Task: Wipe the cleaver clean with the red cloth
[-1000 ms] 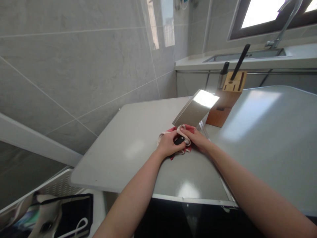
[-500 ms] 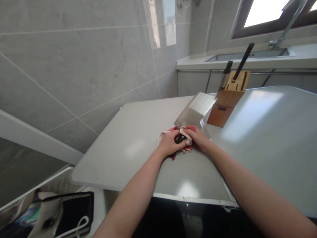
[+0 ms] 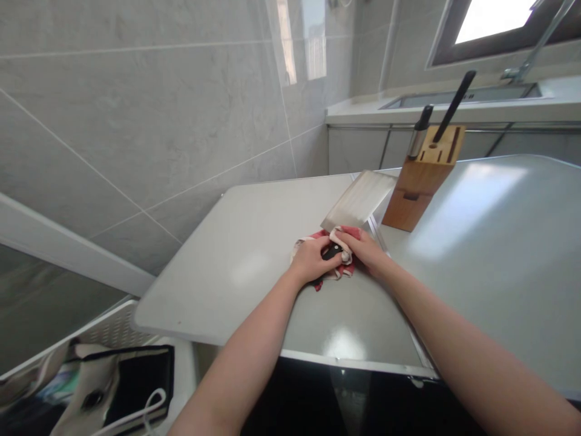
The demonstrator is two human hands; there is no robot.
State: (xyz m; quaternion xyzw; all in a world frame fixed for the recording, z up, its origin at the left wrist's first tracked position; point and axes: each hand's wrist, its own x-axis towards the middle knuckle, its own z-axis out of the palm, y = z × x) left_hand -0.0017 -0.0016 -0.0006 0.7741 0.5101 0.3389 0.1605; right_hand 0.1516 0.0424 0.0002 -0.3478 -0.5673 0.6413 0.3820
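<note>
A cleaver (image 3: 358, 198) with a broad metal blade points away from me over the white table. My left hand (image 3: 313, 259) is closed round its black handle (image 3: 333, 250). A red and white cloth (image 3: 345, 270) is bunched around and under the handle. Pinching that cloth near the base of the blade is my right hand (image 3: 367, 251). Part of the handle is hidden by my fingers and the cloth.
Just right of the blade stands a wooden knife block (image 3: 411, 194) with two black-handled tools in it. A white basket (image 3: 122, 324) holding bags sits low at the left. Behind are a tiled wall (image 3: 149, 121) and a sink (image 3: 458, 99).
Both hands keep their hold on the cleaver and cloth. The blade has tilted slightly, and its reflection looks duller. The view has shifted a little.
</note>
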